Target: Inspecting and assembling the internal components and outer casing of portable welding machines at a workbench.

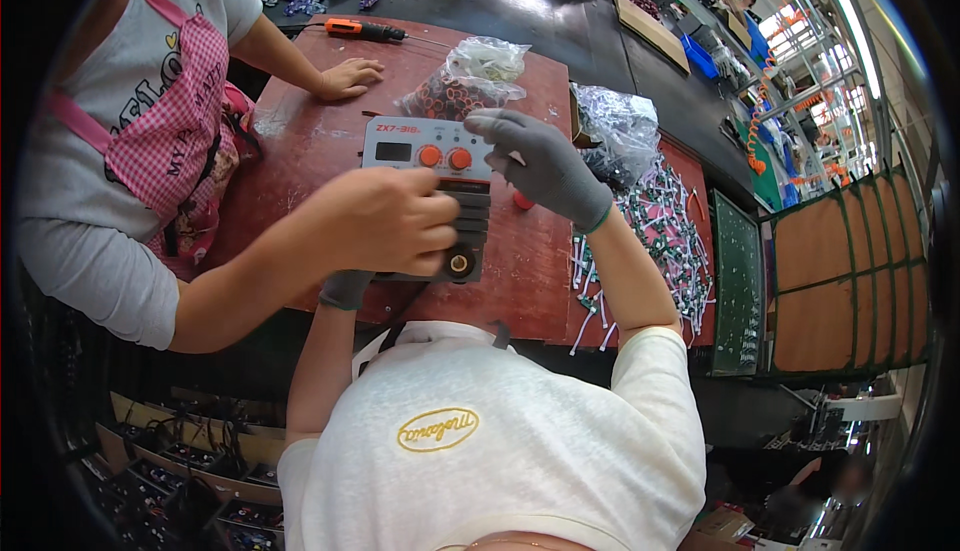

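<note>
Lying flat on the red bench [520,301], the grey-and-black control panel [474,193] sat between the wearer's two gloved hands, its dark display window [393,152] and two orange knobs [459,158] toward the far end and a round socket [460,262] toward the near end. The right hand [543,164] was bent over the panel's upper right corner with its grip spread, thumb apart from the curved fingers; whether the fingertips touched the panel could not be told. The left hand [345,289] showed little more than its dark glove cuff near the panel's lower left corner, so I could not tell the state of its grip. Covering it and part of the panel was a co-worker's nearer bare hand [395,221], fingers curled, while that person's farther hand [350,79] rested on the bench. Beyond the panel stood a clear bag of orange-and-black rings [447,99], and past that lay an orange-and-black electric screwdriver [365,29]. A small red cap [523,200] was just beside the panel's right edge. Farther right were another clear plastic bag [620,116] and a heap of small circuit boards with white leads [660,251].
</note>
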`<state>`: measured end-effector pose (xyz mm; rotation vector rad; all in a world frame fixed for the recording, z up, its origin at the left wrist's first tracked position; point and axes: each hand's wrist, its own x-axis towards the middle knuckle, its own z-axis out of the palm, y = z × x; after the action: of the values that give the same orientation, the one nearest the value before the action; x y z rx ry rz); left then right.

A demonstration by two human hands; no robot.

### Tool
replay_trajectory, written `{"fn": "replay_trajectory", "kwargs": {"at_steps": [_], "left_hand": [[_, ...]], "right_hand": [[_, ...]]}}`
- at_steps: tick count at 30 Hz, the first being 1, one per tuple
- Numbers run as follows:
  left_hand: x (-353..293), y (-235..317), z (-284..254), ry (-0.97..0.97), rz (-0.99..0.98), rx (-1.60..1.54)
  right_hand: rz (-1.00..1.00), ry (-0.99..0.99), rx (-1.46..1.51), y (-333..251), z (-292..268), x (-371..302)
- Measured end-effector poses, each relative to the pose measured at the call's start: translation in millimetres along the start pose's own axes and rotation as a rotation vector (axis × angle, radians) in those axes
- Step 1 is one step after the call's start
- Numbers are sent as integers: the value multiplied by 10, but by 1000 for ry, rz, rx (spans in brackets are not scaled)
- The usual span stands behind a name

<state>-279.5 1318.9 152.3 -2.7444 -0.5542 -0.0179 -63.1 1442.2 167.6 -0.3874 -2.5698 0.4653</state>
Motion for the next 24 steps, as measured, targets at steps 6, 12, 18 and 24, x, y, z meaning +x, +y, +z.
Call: {"fn": "replay_trajectory", "kwargs": {"at_steps": [6, 12, 18, 24], "left_hand": [[69, 589, 710, 1160, -1490, -1346], [37, 610, 793, 1137, -1539, -1372], [68, 650, 730, 1113, -1532, -1318], [79, 719, 745, 1121, -1543, -1364]], "right_hand": [[88, 134, -2, -84, 40, -168], [72, 70, -110, -63, 240, -149], [104, 203, -62, 15, 442, -262], [223, 292, 72, 42, 557, -419]]}}
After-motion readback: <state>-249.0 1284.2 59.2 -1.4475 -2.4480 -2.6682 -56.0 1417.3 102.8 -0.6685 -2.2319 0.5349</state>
